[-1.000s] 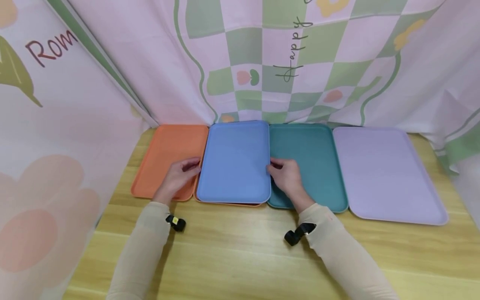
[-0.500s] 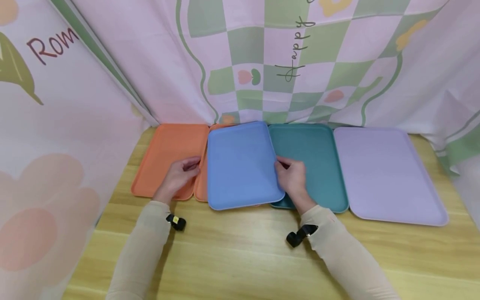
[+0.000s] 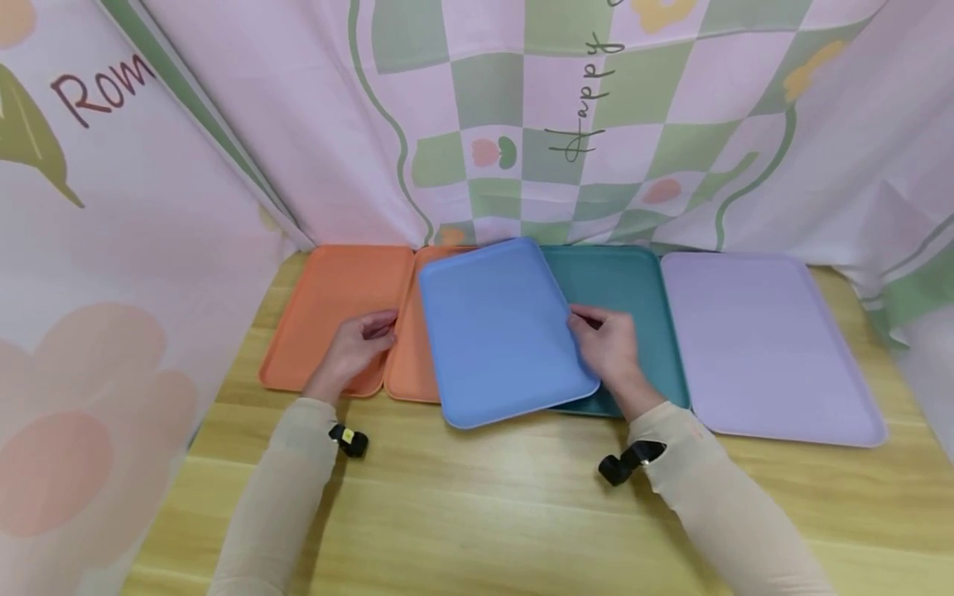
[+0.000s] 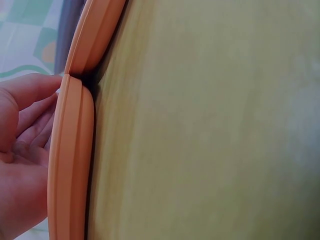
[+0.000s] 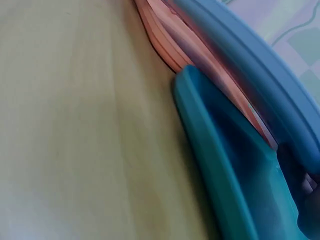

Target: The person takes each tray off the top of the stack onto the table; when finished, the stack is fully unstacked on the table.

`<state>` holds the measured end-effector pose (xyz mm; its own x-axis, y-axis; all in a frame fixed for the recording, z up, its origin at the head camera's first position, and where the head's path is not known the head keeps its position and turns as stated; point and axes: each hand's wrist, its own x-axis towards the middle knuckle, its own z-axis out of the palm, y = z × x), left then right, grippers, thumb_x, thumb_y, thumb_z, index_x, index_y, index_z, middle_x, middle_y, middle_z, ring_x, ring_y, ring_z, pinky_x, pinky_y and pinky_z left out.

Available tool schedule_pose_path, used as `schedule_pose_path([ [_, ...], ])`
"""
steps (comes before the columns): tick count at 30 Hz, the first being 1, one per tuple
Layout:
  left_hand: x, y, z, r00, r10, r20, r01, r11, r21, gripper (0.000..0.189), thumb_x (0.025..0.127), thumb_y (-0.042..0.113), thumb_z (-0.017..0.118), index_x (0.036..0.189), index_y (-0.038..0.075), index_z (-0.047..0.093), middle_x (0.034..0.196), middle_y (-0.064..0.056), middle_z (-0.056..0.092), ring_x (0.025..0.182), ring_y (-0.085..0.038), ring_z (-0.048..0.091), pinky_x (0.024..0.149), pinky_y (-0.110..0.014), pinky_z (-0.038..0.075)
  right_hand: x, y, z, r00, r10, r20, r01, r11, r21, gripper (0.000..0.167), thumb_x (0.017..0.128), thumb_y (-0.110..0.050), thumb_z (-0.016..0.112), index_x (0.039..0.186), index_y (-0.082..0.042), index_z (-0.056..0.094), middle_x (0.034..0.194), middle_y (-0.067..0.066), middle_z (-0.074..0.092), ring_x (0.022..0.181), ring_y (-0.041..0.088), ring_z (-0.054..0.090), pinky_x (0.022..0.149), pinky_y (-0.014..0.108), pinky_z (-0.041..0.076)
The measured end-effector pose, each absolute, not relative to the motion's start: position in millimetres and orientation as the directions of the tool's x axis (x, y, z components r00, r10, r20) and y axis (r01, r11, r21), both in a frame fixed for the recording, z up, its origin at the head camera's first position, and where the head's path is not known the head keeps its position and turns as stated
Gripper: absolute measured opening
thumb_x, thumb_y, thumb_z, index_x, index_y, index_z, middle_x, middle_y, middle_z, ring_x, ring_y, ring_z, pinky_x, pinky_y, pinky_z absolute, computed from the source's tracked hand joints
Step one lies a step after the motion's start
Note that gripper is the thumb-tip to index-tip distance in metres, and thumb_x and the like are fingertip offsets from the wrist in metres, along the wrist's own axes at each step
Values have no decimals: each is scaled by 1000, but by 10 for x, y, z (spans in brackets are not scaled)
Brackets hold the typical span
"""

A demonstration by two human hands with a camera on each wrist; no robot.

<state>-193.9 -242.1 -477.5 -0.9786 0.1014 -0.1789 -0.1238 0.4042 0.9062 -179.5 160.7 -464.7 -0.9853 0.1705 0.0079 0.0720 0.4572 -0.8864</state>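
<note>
My right hand [image 3: 609, 348] grips the right edge of a blue rectangular tray [image 3: 507, 339], which is turned askew. In the right wrist view the blue tray [image 5: 260, 65] is raised above an orange tray and the teal tray [image 5: 210, 150]. My left hand [image 3: 352, 349] lies over the left orange tray [image 3: 335, 285], its fingers loosely bent and their tips by the rim where it meets a second orange tray [image 3: 410, 360]. The blue tray hides most of that second tray and part of the teal one. The left wrist view shows the left hand [image 4: 25, 145] behind an orange rim.
A lilac tray [image 3: 768, 348] lies flat at the right end of the row. Behind the trays hangs a patterned curtain [image 3: 492, 99], with another at the left. Bare wooden tabletop [image 3: 477, 513] stretches in front of the row.
The blue tray has shifted right and toward me with my right hand and turned askew, uncovering part of the second orange tray. My left hand has stayed in place.
</note>
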Motion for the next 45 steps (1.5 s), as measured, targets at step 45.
schedule_pose_path([
  [45, -1954, -2417, -4775, -976, 116, -183, -123, 398, 909, 48, 106, 3, 65, 154, -1, 57, 159, -22, 57, 150, -38, 53, 124, -51, 45, -1570, 2343, -4407, -933, -357, 51, -221, 453, -864, 17, 99, -13, 80, 114, -9, 86, 107, 13, 84, 84, 2, 75, 70, 21, 61],
])
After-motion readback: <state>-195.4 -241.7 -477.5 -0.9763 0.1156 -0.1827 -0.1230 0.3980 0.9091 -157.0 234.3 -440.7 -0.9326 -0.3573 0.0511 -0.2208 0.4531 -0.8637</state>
